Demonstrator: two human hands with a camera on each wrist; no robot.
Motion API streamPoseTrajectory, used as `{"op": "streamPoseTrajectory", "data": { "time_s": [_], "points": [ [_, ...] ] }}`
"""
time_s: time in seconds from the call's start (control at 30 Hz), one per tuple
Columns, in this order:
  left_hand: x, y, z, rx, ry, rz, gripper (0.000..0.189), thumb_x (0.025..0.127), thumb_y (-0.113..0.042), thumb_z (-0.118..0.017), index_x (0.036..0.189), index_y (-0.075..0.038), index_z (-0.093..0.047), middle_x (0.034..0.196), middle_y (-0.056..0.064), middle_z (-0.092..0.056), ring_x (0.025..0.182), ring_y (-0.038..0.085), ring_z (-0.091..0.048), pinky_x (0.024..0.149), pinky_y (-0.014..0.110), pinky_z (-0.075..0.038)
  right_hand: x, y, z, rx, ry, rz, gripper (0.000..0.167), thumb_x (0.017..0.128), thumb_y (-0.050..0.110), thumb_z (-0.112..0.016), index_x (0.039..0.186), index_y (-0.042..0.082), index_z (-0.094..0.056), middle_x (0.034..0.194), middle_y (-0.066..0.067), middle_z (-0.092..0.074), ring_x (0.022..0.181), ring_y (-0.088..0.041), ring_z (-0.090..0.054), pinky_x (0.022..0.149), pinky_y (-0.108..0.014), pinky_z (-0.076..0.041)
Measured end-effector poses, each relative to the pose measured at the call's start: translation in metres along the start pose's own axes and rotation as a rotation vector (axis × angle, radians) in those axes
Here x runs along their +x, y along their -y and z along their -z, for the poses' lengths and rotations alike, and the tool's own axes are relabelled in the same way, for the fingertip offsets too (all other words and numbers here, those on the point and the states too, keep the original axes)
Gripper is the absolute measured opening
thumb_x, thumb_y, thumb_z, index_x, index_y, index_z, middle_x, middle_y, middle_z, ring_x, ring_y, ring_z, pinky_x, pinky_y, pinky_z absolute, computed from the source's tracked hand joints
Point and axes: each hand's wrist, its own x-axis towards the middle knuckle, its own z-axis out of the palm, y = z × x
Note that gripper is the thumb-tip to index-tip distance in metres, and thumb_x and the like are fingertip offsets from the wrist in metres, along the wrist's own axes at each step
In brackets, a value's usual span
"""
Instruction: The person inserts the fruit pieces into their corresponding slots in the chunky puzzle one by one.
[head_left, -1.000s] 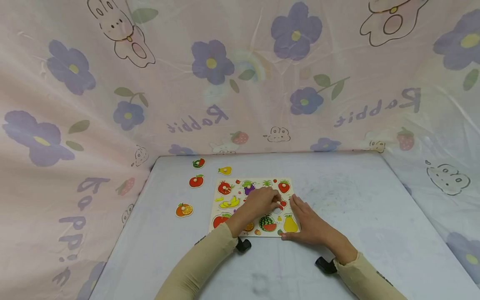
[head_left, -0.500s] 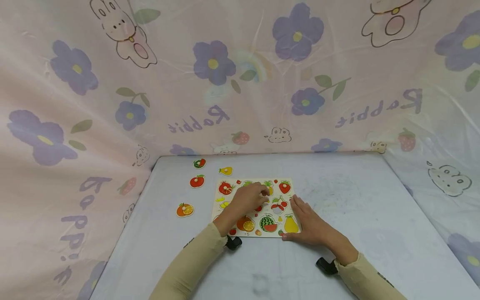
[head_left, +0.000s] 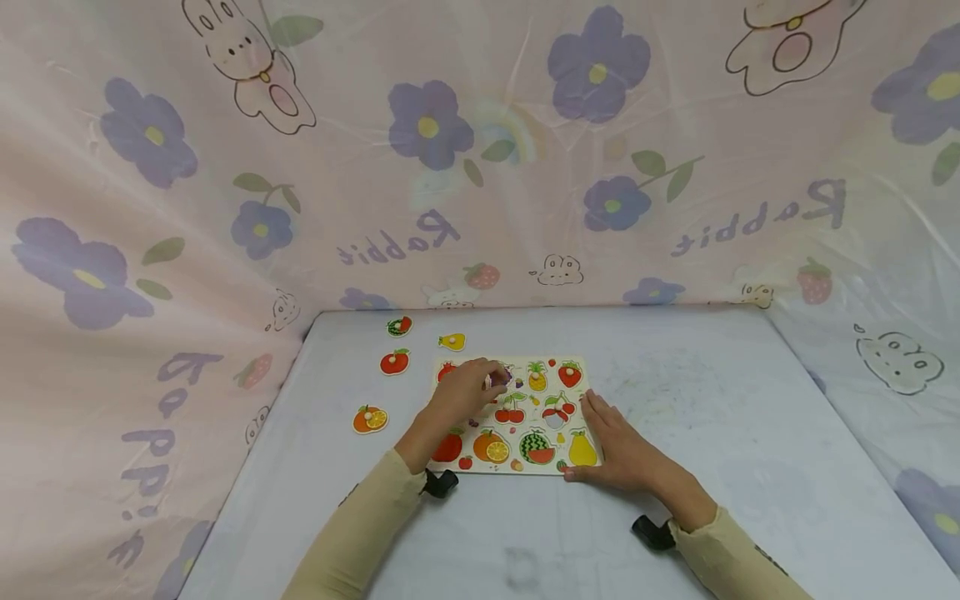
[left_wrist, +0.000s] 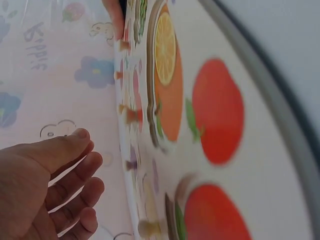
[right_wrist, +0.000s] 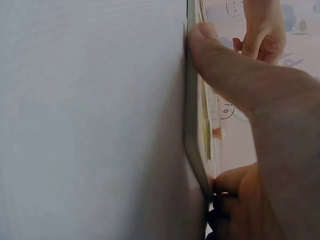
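A fruit puzzle board point(head_left: 552, 385) lies flat on the table. My left hand point(head_left: 459, 395) hovers over its left half and hides part of the pictures there. In the left wrist view, that left hand point(left_wrist: 47, 187) has loosely bent fingers with nothing between them, apart from the wooden knobs. My right hand point(head_left: 626, 450) braces the board's near right corner: the thumb lies at the front edge, the fingers along the right edge. Knobbed pieces such as the pineapple point(head_left: 537, 377), cherries point(head_left: 510, 410) and strawberry point(head_left: 570, 374) sit in the board.
Left of the board lie several loose knobbed pieces: a watermelon point(head_left: 399, 327), a pear point(head_left: 452, 342), an apple point(head_left: 394, 362) and an orange point(head_left: 371, 419). A patterned curtain point(head_left: 480, 192) surrounds the white table point(head_left: 517, 533) at the back and sides.
My left hand has moved leftward across the board, away from the cherry-like piece at the right, uncovering the pineapple and cherries. My right hand stays at the corner.
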Motion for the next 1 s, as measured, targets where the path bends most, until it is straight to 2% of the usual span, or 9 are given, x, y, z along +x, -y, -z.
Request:
{"op": "streamPoseTrajectory", "data": {
  "time_s": [0.43, 0.57, 0.73, 0.87, 1.0],
  "points": [
    [-0.015, 0.033, 0.025, -0.029, -0.093, 0.063, 0.018, 0.101, -0.028, -0.078, 0.117, -0.019, -0.078, 0.106, -0.005, -0.074, 0.088, 0.015, -0.062, 0.077, 0.033, -0.055, 0.0, 0.001, 0.002, 0.002, 0.011, -0.018, 0.134, 0.08, 0.069, -0.085, 0.167, -0.008, -0.018, 0.176, -0.026, -0.015, 0.162, -0.045, -0.019, 0.128, -0.062, -0.02],
    [-0.019, 0.042, 0.032, -0.038, -0.123, 0.112, 0.018, 0.1, -0.028, -0.08, 0.116, -0.02, -0.078, 0.106, -0.004, -0.073, 0.089, 0.017, -0.061, 0.076, 0.033, -0.055, 0.001, -0.001, 0.001, 0.009, 0.016, -0.021, 0.134, 0.08, 0.069, -0.084, 0.167, -0.007, -0.018, 0.177, -0.025, -0.014, 0.162, -0.044, -0.018, 0.128, -0.062, -0.019],
    [-0.023, 0.055, 0.041, -0.051, -0.125, 0.178, 0.016, 0.1, -0.029, -0.08, 0.114, -0.02, -0.078, 0.106, -0.004, -0.071, 0.09, 0.018, -0.06, 0.073, 0.032, -0.052, 0.0, -0.003, -0.001, 0.006, 0.017, -0.02, 0.133, 0.08, 0.07, -0.084, 0.168, -0.006, -0.018, 0.177, -0.024, -0.013, 0.162, -0.043, -0.018, 0.128, -0.061, -0.019],
    [-0.027, 0.066, 0.047, -0.04, -0.142, 0.197, 0.015, 0.1, -0.029, -0.079, 0.113, -0.02, -0.078, 0.106, -0.003, -0.071, 0.09, 0.019, -0.061, 0.071, 0.033, -0.051, 0.0, -0.002, 0.0, 0.008, 0.018, -0.018, 0.133, 0.08, 0.07, -0.084, 0.168, -0.006, -0.017, 0.177, -0.024, -0.013, 0.162, -0.044, -0.018, 0.128, -0.061, -0.019],
    [-0.03, 0.079, 0.051, -0.005, -0.162, 0.206, 0.02, 0.1, -0.028, -0.079, 0.117, -0.017, -0.077, 0.109, 0.0, -0.073, 0.092, 0.019, -0.063, 0.074, 0.036, -0.053, 0.0, -0.002, 0.0, 0.013, 0.021, -0.021, 0.133, 0.08, 0.069, -0.085, 0.168, -0.006, -0.017, 0.177, -0.024, -0.013, 0.162, -0.044, -0.017, 0.128, -0.061, -0.019]
  ]
}}
